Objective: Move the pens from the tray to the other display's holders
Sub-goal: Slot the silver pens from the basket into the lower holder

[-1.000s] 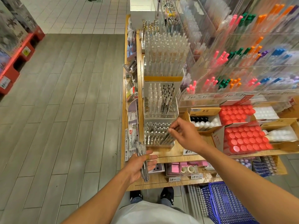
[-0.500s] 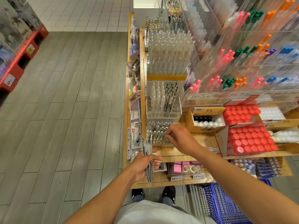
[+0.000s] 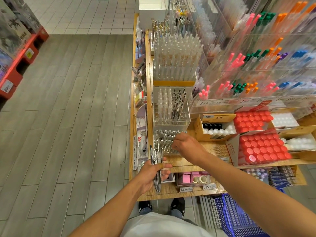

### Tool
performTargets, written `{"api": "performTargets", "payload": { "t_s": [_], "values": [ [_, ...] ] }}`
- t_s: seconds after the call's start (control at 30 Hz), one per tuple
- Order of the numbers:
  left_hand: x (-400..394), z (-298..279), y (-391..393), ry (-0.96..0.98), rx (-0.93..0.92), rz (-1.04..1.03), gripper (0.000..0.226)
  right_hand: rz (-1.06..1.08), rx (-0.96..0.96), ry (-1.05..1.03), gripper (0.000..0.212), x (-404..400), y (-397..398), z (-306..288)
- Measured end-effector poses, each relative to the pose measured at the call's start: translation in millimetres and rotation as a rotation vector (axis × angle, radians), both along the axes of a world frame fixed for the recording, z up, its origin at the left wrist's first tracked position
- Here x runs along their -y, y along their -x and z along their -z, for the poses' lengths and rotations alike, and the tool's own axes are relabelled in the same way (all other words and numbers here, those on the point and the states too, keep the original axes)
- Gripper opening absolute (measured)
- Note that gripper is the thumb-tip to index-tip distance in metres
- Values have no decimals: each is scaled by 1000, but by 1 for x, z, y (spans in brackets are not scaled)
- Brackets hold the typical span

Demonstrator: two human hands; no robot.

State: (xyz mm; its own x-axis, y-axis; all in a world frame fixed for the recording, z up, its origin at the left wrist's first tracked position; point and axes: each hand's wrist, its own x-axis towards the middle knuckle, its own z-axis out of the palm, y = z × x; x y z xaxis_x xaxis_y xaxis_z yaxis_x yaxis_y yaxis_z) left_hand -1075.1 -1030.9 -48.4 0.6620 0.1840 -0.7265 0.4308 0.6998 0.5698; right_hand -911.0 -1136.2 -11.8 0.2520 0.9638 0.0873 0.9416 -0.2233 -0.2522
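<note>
Grey plank floor (image 3: 68, 117) on the left, pale wood shelf (image 3: 205, 164) ahead, bright red caps (image 3: 261, 149) packed in rows, a blue mesh basket (image 3: 239, 218) down low, and clear-and-black pens (image 3: 156, 168) bunched together.

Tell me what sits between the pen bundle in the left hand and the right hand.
Head view: only the clear holder's front corner and bare wooden shelf.

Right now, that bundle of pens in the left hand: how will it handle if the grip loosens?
Probably stiff but slippery: the bundle of pens looks like thin, smooth plastic barrels, held only mid-length by the left hand. They stand nearly upright with the tips unsupported below the palm, so a looser grip would likely let them slide down and fan out. Being round, dropped ones would probably roll.
</note>
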Motion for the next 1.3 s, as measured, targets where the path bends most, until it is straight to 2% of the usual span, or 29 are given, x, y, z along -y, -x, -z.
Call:
{"api": "performTargets", "payload": {
  "t_s": [0.17,0.4,0.47,0.57,0.7,0.9,1.1,1.3],
  "values": [
    [0,1,0,-4,6,-4,21,-90,157,128,30,-1,4,-1],
    [-1,-5,-1,34,51,7,23,10,-19,111,8,-13,7,-1],
    [-2,-8,-1,63,87,10,27,105,-209,77,15,-15,8,-6],
    [-4,-11,0,90,148,45,33,194,-646,128,28,-17,4,-19],
    [-7,-14,0,152,203,79,41,254,-1118,173,30,-11,-1,-26],
    [-10,-9,2,213,209,69,34,325,-1373,80,19,-4,3,-26],
    [-11,3,2,88,92,-50,26,358,-1214,-43,19,-5,-9,-37],
    [-15,14,8,-27,-4,-46,22,252,-597,-157,3,-8,-17,-38]
  ]
}}
